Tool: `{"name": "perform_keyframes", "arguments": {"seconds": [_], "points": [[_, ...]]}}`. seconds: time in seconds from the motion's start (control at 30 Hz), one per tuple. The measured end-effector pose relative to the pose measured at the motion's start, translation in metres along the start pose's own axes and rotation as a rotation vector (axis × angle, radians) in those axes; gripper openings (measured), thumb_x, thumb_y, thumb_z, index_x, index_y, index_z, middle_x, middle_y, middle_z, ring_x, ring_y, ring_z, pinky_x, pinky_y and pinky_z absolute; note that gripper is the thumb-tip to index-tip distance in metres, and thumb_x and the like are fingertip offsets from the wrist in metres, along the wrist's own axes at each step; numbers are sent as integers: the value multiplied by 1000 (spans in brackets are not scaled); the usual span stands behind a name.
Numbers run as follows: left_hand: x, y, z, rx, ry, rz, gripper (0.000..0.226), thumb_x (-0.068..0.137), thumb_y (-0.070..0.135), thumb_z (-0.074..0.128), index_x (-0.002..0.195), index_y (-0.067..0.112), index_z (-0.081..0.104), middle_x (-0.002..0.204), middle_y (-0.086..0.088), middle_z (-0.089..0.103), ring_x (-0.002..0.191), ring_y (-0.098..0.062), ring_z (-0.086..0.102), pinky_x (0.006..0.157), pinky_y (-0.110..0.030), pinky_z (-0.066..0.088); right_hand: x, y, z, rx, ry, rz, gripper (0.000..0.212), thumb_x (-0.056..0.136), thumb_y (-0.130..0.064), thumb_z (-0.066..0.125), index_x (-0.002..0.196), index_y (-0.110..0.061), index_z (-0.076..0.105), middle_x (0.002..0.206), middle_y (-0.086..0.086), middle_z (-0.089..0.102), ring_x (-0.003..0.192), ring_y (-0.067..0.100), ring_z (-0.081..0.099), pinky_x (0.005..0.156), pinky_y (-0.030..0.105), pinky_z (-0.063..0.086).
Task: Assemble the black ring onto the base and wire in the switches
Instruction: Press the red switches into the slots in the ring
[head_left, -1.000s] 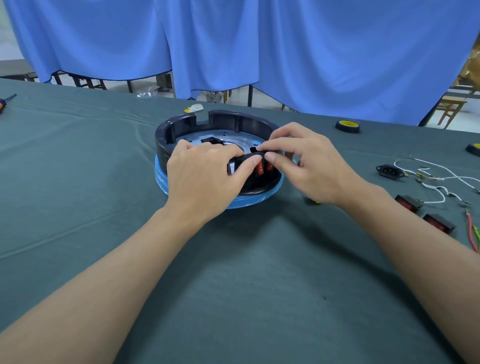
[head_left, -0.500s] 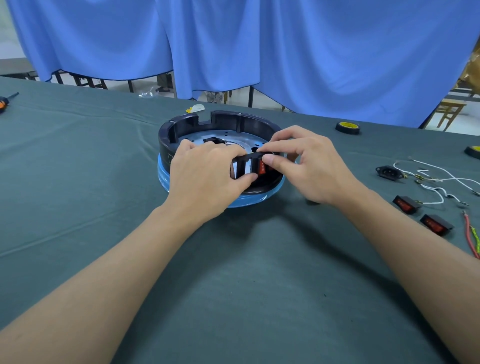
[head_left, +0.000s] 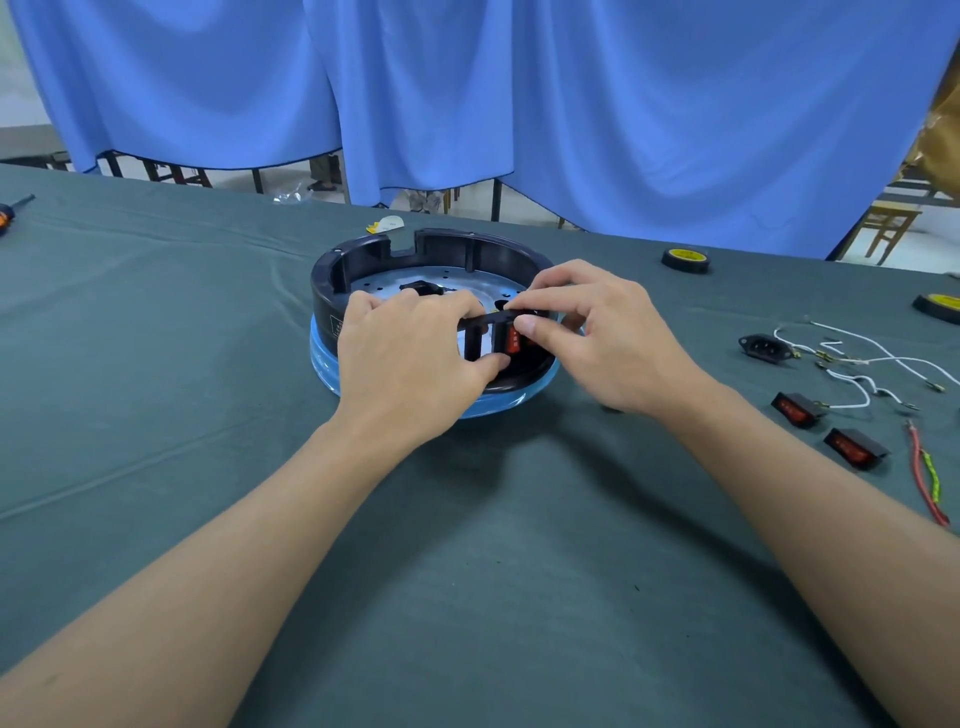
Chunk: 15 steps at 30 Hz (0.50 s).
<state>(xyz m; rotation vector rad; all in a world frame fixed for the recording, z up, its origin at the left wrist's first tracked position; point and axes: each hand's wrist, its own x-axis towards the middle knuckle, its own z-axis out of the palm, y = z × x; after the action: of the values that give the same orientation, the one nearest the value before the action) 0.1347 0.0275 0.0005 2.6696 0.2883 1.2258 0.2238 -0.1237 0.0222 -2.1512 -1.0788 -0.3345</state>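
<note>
- Two bare forearms reach in from the near edge over a table (head_left: 493, 597) covered in dark green cloth.
- The left hand (head_left: 410, 358) grips the near wall of the ring (head_left: 467, 254): its fingers curl over the rim into the inside, and its thumb presses the outer face near the bottom.
- The right hand (head_left: 608, 343) pinches a red switch (head_left: 513, 340) sitting in an opening of that near wall, with the thumb tip on the switch's face and the forefinger along the rim above it.
- The ring sits on the blue base (head_left: 332, 358) in the middle of the table; a metal plate (head_left: 467, 288) shows inside it.
- To the right lie two spare switches (head_left: 797, 410), side by side and apart from each other, with a red and a yellow-green lead (head_left: 924, 478) just beyond them at the edge.
- Farther back on the right, a black socket (head_left: 766, 348) lies beside loose white wires (head_left: 857, 358).
- Two tape rolls (head_left: 685, 260) rest near the far right edge, well apart.
- A screwdriver (head_left: 8, 213) pokes in at far left.
- A blue curtain (head_left: 623, 130) hangs behind the table.
</note>
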Motion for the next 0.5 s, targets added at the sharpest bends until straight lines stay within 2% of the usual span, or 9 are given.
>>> {"name": "perform_keyframes", "arguments": {"seconds": [0.1, 0.2, 0.3, 0.37, 0.43, 0.5], "points": [[0, 0, -2, 1, -5, 12, 29, 75, 58, 72, 87, 31, 69, 66, 14, 51, 76, -16, 54, 76, -31, 22, -1, 1, 0, 23, -4, -20, 17, 91, -29, 62, 105, -31, 73, 109, -13, 58, 70, -3, 51, 72, 24, 40], [0, -1, -2, 0, -15, 17, 33, 74, 61, 71, 85, 31, 68, 67, 14, 52, 77, -16, 55, 75, -30, 21, 0, 1, -2, 40, -20, -22, 17, 91, -27, 63, 104, -28, 74, 109, -9, 59, 66, -3, 51, 69, 10, 36], [-1, 0, 0, 19, 1, 10, 33, 74, 61, 71, 84, 30, 67, 67, 13, 51, 76, -17, 55, 74, -31, 21, 2, 1, -2, 50, -27, -23, 15, 91, -27, 64, 101, -29, 75, 107, -7, 59, 65, -6, 50, 68, 6, 34], [-1, 1, 2, 31, 12, 3, 32, 75, 61, 69, 84, 30, 67, 66, 13, 51, 73, -15, 50, 73, -31, 19, 2, 1, -1, 44, -8, -19, 13, 90, -30, 65, 98, -32, 75, 106, -10, 59, 65, -7, 50, 72, 12, 38], [0, 2, 3, 31, 17, -5, 31, 76, 59, 68, 83, 29, 66, 66, 12, 54, 71, -13, 43, 72, -30, 17, 3, 1, 0, 18, 11, 1, 12, 90, -34, 64, 95, -37, 74, 105, -16, 58, 68, -7, 48, 78, 31, 47], [0, 2, 4, 30, 17, -7, 30, 76, 58, 68, 83, 29, 65, 67, 11, 56, 70, -13, 42, 72, -30, 16, 2, 0, 0, -8, 15, 13, 12, 89, -37, 62, 95, -39, 73, 106, -18, 58, 71, -7, 47, 81, 42, 50]]}}
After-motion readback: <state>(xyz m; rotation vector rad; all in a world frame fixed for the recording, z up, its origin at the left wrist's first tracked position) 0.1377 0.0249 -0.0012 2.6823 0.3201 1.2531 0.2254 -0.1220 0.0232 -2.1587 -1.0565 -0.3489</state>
